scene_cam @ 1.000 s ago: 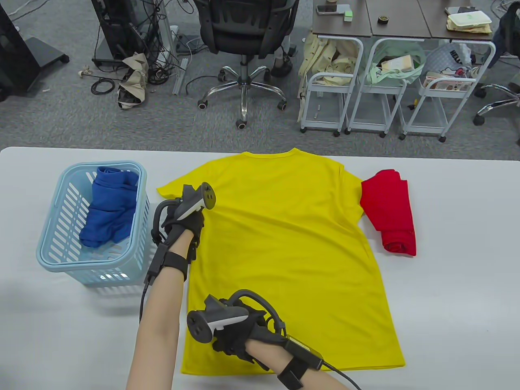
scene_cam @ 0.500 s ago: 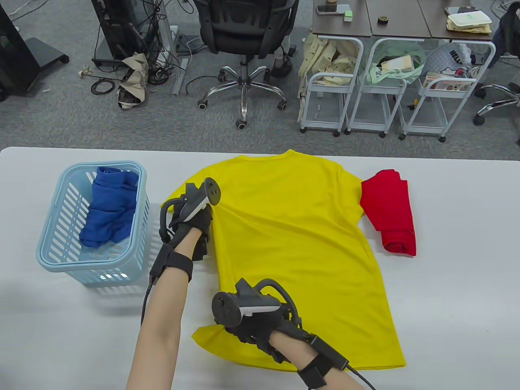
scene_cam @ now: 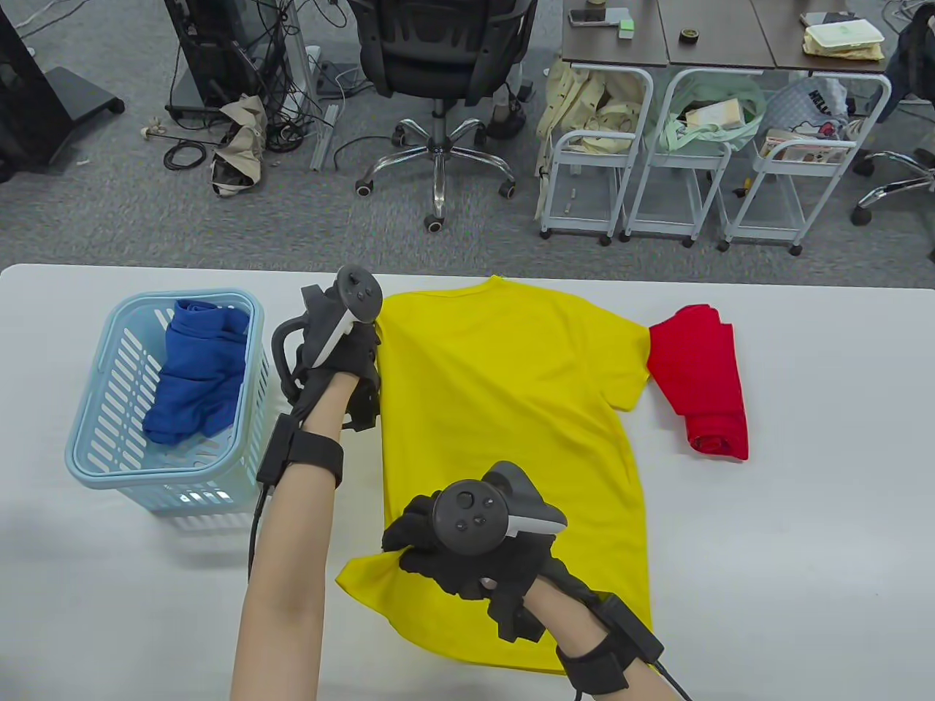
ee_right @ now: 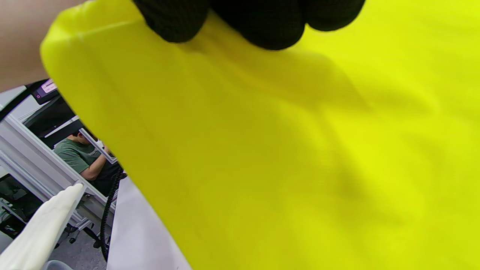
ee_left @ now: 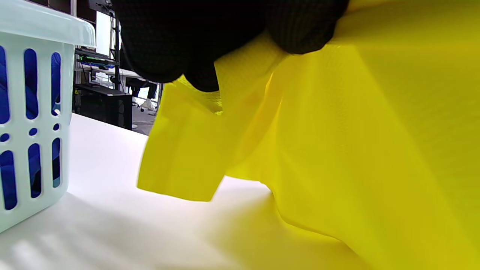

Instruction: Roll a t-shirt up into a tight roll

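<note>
Gripping the lifted left edge of a yellow t-shirt [scene_cam: 511,409] on the white table [scene_cam: 803,511], the left hand [scene_cam: 340,365] pinches near the sleeve and the right hand [scene_cam: 467,562] near the hem, the shirt's length running away from the person and its flat bulk lying to their right.

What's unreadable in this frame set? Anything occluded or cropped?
- Left hand: fingers hidden under its tracker in the table view; cut off by the top edge in the left wrist view.
- Right hand: fingertips hidden by the yellow t-shirt in the right wrist view.
- Red garment: its left end lies under the yellow sleeve.
- Blue cloth: partly hidden by the basket wall.
</note>
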